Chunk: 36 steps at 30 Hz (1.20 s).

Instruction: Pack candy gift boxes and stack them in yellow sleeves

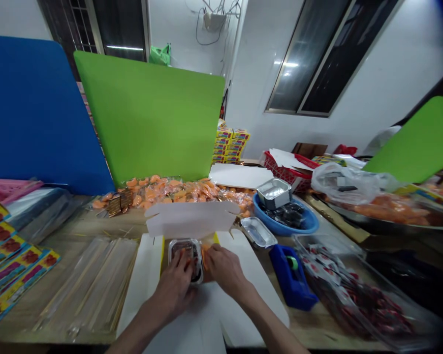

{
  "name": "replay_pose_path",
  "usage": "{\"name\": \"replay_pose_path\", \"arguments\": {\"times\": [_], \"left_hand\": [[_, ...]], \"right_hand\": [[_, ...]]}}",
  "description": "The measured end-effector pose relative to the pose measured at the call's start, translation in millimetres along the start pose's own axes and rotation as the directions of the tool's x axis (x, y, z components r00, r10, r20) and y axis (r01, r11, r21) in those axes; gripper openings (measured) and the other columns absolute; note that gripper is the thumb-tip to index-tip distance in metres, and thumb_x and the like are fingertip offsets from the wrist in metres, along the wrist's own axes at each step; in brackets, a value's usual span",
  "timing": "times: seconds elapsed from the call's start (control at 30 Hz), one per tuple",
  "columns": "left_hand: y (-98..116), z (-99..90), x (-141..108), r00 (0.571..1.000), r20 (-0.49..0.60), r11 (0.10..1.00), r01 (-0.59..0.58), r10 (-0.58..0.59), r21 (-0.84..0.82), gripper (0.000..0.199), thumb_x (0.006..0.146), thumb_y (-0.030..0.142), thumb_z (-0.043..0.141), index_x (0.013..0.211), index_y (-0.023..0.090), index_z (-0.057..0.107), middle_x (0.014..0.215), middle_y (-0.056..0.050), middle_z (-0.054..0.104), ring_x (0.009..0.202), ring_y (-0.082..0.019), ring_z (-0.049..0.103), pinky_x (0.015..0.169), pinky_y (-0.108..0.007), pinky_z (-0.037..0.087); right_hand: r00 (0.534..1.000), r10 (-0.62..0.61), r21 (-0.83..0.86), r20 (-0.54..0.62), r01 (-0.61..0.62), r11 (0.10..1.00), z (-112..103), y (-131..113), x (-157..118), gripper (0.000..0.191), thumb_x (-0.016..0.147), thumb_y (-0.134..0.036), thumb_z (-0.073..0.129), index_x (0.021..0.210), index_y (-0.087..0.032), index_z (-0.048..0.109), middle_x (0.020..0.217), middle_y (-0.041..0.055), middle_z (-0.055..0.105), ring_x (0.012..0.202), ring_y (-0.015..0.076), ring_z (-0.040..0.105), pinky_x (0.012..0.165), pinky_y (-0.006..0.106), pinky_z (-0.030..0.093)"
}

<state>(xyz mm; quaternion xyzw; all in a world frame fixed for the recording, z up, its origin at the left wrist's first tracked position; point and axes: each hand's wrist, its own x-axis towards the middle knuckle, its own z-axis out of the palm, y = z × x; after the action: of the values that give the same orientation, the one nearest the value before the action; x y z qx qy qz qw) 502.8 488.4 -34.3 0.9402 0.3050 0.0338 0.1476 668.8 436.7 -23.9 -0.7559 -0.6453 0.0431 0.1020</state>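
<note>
An unfolded white cardboard box (190, 219) lies in front of me with its flaps spread. Inside it sits a silver foil tray (173, 244) with dark contents that I cannot make out. My left hand (176, 279) reaches over the tray, fingers curled and pressed together down into it; whatever they pinch is hidden. Just right of the tray, my right hand (225, 268) is closed on an orange plastic-wrapped piece (206, 258), which stands partly inside the box. Its fingertips are partly hidden.
Wrapped orange pieces (184, 189) are heaped behind the box. To the right are a blue basin (310, 223), a foil tray (259, 232), a blue tape dispenser (291, 280) and a clear bin (354, 290) of small packets. Long clear-wrapped sticks (92, 282) and printed cartons (15, 265) lie left.
</note>
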Motion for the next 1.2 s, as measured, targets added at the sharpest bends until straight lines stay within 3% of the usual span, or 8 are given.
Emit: {"name": "replay_pose_path", "arguments": {"times": [0.2, 0.3, 0.4, 0.47, 0.5, 0.67, 1.03, 1.2], "left_hand": [[2, -3.6, -2, 0.999, 0.036, 1.0, -0.016, 0.016, -0.001, 0.073, 0.063, 0.021, 0.062, 0.132, 0.007, 0.044, 0.145, -0.022, 0.032, 0.136, -0.039, 0.022, 0.107, -0.054, 0.028], [-7, -13.8, -10, 0.976, -0.21, 0.996, -0.067, 0.052, -0.065, 0.056, 0.07, 0.03, 0.062, 0.123, 0.015, 0.053, 0.135, -0.017, 0.048, 0.128, -0.033, 0.04, 0.103, -0.048, 0.036], [-33, -36.5, -12, 0.766, -0.615, 0.981, 0.114, -0.187, -0.156, 0.035, 0.081, 0.038, 0.051, 0.106, 0.014, 0.057, 0.107, -0.015, 0.061, 0.102, -0.026, 0.056, 0.089, -0.041, 0.046], [-55, -56.7, -7, 0.608, -0.702, 0.926, 0.293, -0.372, -0.238, 0.041, 0.08, 0.045, 0.052, 0.104, 0.012, 0.055, 0.096, -0.013, 0.06, 0.089, -0.026, 0.058, 0.078, -0.038, 0.049], [-65, -66.3, -2, 0.605, -0.673, 0.902, 0.344, -0.425, -0.26, 0.044, 0.079, 0.046, 0.052, 0.105, 0.011, 0.055, 0.09, -0.011, 0.06, 0.083, -0.025, 0.059, 0.073, -0.037, 0.049], [-79, -83.5, 28, 0.869, -0.37, 0.935, 0.245, -0.329, -0.256, 0.024, 0.081, 0.026, 0.042, 0.092, 0.015, 0.06, 0.062, 0.0, 0.057, 0.061, -0.017, 0.058, 0.063, -0.028, 0.046], [-59, 16.0, -37, 0.934, -0.338, 0.94, -0.008, -0.114, -0.34, 0.07, 0.072, 0.032, 0.057, 0.135, 0.013, 0.033, 0.136, -0.018, 0.043, 0.128, -0.03, 0.04, 0.103, -0.043, 0.04], [-59, 11.8, -34, 0.916, -0.381, 0.879, -0.079, -0.122, -0.47, 0.069, 0.071, 0.039, 0.061, 0.131, 0.013, 0.037, 0.141, -0.019, 0.038, 0.131, -0.031, 0.036, 0.109, -0.045, 0.033]], "right_hand": [[0.997, -0.073, 0.052, 0.033, 0.071, 0.996, 11, 1, -6, 0.024, 0.084, -0.012, 0.043, 0.096, -0.017, 0.062, 0.092, 0.0091, 0.068, 0.08, 0.0208, 0.064, 0.067, 0.027, 0.046], [0.995, 0.013, 0.14, -0.098, 0.0, 0.99, -2, 24, 0, 0.017, 0.084, -0.021, 0.045, 0.085, -0.018, 0.063, 0.078, 0.0078, 0.068, 0.071, 0.0196, 0.063, 0.066, 0.028, 0.045], [0.897, 0.198, 0.407, -0.396, -0.022, 0.913, -21, 59, 16, 0.023, 0.08, -0.031, 0.051, 0.095, -0.016, 0.059, 0.09, 0.0089, 0.064, 0.067, 0.0173, 0.06, 0.063, 0.029, 0.047], [0.847, 0.273, 0.502, -0.456, -0.008, 0.865, -32, 78, 32, 0.036, 0.074, -0.037, 0.057, 0.102, -0.015, 0.057, 0.096, 0.0105, 0.062, 0.069, 0.018, 0.059, 0.061, 0.03, 0.047], [0.869, 0.258, 0.5, -0.423, -0.014, 0.866, -37, 84, 40, 0.036, 0.072, -0.039, 0.058, 0.099, -0.014, 0.058, 0.093, 0.0098, 0.062, 0.069, 0.0189, 0.059, 0.061, 0.03, 0.047], [0.989, 0.008, 0.445, -0.148, 0.059, 0.893, -39, 74, 53, 0.021, 0.079, -0.025, 0.042, 0.086, -0.017, 0.06, 0.064, 0.0024, 0.06, 0.06, 0.0185, 0.057, 0.06, 0.028, 0.045], [0.976, -0.099, 0.704, -0.195, 0.209, 0.678, 18, 49, -27, 0.057, 0.072, -0.035, 0.06, 0.124, -0.019, 0.044, 0.115, 0.0137, 0.055, 0.106, 0.027, 0.055, 0.089, 0.038, 0.046], [0.991, -0.079, 0.867, -0.107, 0.132, 0.481, 7, 51, -31, 0.058, 0.074, -0.046, 0.059, 0.125, -0.021, 0.047, 0.111, 0.0118, 0.058, 0.106, 0.0274, 0.056, 0.094, 0.042, 0.044]]}}
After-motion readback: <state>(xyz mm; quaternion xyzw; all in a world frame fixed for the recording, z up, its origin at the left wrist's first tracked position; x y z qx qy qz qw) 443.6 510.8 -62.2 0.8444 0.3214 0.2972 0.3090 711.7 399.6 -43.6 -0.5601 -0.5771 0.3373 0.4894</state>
